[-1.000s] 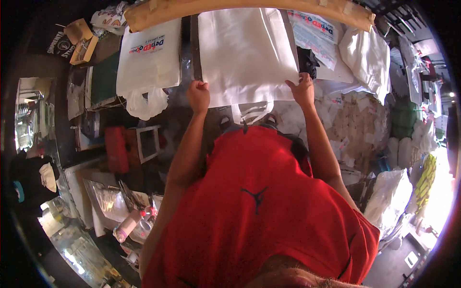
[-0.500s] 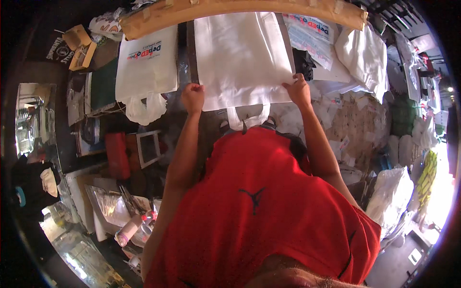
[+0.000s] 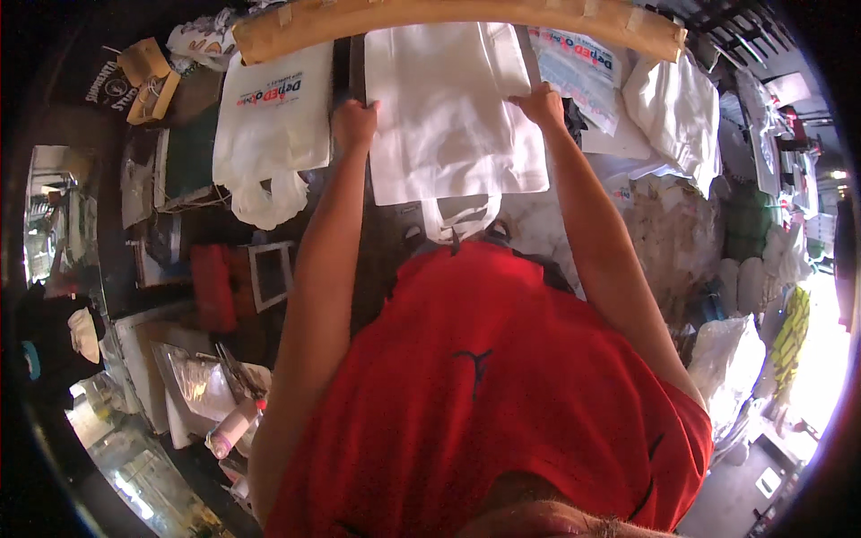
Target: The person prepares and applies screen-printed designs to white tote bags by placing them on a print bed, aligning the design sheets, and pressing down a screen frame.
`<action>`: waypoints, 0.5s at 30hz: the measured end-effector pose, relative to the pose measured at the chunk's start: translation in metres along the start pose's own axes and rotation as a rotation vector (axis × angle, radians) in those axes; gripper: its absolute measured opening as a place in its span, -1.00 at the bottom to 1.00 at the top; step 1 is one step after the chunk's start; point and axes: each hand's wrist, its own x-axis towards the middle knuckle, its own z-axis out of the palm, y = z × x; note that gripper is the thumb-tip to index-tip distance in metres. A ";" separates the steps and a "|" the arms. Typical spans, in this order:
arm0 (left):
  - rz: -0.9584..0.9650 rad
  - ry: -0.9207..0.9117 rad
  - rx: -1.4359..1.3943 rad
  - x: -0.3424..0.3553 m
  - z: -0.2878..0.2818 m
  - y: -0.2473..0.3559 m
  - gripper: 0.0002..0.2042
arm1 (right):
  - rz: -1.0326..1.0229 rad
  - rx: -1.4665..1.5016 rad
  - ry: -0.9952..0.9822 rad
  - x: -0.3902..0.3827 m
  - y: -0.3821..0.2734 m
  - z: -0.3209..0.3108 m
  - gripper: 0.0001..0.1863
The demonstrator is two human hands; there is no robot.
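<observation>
A plain white tote bag (image 3: 453, 117) lies spread in front of me, its loop handles (image 3: 462, 220) hanging toward my body. It sits over a dark-edged board (image 3: 357, 67). My left hand (image 3: 356, 123) is closed at the bag's left edge, thumb against the cloth. On the opposite edge my right hand (image 3: 541, 106) grips the side, its thumb pointing inward over the fabric and the other fingers mostly hidden. Soft creases run through the middle of the cloth.
Across the far side runs a tan, tape-covered bar (image 3: 457, 16). A printed white tote bag (image 3: 273, 117) hangs over the left side. Clear-wrapped printed bags (image 3: 578, 67) and a loose white bag (image 3: 673, 112) are at right. A pink bottle (image 3: 235, 429) stands low left.
Both hands have slid away from me along the bag's sides, from near its lower corners to higher up its edges. The bag stays in nearly the same place.
</observation>
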 end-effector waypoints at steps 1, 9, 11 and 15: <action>0.042 0.048 0.014 0.001 0.005 0.002 -0.57 | 0.022 -0.022 0.021 0.000 0.000 0.000 -0.14; 0.019 0.081 -0.018 0.005 0.000 -0.009 -0.63 | 0.075 0.038 -0.090 0.012 -0.004 0.006 -0.07; 0.073 0.087 -0.044 -0.002 -0.005 -0.006 -0.66 | 0.110 0.017 -0.049 0.010 -0.006 0.008 -0.09; 0.074 0.052 -0.088 -0.003 -0.009 -0.007 -0.69 | 0.126 0.064 -0.064 0.015 -0.005 0.007 -0.14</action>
